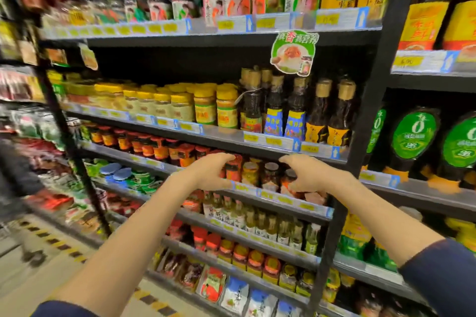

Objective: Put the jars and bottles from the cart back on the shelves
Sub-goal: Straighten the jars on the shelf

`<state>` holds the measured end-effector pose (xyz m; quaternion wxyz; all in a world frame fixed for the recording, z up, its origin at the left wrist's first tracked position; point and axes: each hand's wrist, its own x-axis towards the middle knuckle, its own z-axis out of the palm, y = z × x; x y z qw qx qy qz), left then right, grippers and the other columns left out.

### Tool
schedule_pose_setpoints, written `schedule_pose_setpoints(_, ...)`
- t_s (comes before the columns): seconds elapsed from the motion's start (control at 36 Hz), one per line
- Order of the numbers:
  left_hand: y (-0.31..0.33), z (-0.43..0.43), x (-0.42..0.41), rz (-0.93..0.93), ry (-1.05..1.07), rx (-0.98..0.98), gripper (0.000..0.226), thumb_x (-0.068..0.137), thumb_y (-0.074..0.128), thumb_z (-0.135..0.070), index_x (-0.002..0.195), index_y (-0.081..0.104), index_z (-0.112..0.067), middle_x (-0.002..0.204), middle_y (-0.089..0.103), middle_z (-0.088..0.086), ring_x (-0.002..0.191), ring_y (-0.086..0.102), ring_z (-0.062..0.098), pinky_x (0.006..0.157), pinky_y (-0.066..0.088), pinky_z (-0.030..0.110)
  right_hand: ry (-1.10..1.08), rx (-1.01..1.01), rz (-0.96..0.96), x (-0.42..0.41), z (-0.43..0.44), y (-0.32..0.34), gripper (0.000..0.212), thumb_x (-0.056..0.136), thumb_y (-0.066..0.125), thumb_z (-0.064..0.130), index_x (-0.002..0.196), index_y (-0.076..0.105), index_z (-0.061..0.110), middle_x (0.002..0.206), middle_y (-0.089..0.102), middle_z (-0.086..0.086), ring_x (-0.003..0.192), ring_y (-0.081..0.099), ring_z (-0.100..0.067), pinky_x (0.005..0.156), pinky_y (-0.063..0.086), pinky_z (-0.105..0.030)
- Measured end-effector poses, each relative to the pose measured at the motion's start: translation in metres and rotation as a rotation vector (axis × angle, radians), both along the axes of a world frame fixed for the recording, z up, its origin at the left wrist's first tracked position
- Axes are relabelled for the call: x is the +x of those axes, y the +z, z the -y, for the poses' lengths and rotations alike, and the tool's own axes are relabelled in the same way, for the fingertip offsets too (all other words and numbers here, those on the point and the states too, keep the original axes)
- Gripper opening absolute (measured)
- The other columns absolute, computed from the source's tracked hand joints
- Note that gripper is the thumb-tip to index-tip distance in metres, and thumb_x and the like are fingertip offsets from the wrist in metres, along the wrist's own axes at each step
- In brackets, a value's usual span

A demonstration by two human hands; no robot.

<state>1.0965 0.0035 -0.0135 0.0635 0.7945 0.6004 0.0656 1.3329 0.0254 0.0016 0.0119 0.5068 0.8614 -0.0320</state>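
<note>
The shelf at hand height carries a row of small sauce jars. My left hand reaches in from the left, with fingers arched over and thumb under a red-labelled jar at the shelf's front. My right hand curls round a dark-lidded jar with reddish contents, a little to the right. Two more jars stand between the hands. Both held jars appear to rest on the shelf. No cart is in view.
Above are shelves of yellow-lidded jars and dark bottles; below are pale bottles and pouches. A black upright post bounds the bay on the right. A person stands in the aisle at left, by striped floor tape.
</note>
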Motion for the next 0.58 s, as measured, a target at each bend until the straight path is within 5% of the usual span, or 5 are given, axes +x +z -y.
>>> schedule_pose_setpoints(0.42,0.016,-0.083,-0.105,0.043,0.178,0.060,0.076,0.084,0.065,-0.035,0.147,0.024,-0.020,0.151,0.031,0.000,0.132,0.038,0.021,0.104,0.035,0.033,0.214,0.075,-0.027,-0.116,-0.105,0.013,0.075,0.084,0.062,0.025,0.147,0.021,0.014,0.148,0.034,-0.007,0.133,0.037,-0.025,0.104,0.039,-0.038)
schedule_pose_setpoints(0.58,0.021,-0.112,-0.123,0.071,0.157,0.088,0.076,0.086,0.064,-0.033,0.148,0.021,-0.019,0.152,0.029,0.002,0.139,0.029,0.019,0.109,0.031,0.034,0.222,0.100,-0.082,-0.137,-0.139,0.018,0.062,0.080,0.065,0.027,0.134,0.039,0.012,0.131,0.047,-0.010,0.118,0.048,-0.028,0.094,0.046,-0.043)
